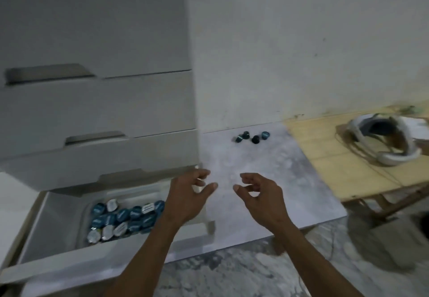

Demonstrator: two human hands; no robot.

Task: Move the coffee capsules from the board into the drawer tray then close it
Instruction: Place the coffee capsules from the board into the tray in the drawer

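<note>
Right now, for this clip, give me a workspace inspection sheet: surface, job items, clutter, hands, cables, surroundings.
Surface: pale marbled board on the floor, mostly bare.
Job's things: four dark blue coffee capsules clustered at the board's far edge; bottom drawer open, its tray holding many capsules.
Clutter: white headset on a wooden pallet, right of the board.
Grippers: left hand and right hand hover over the board's near part, fingers curled, each grip empty.
Cables: thin cable runs from the headset across the pallet.
Surroundings: white drawer unit at left, upper drawers shut; scuffed white wall behind.
</note>
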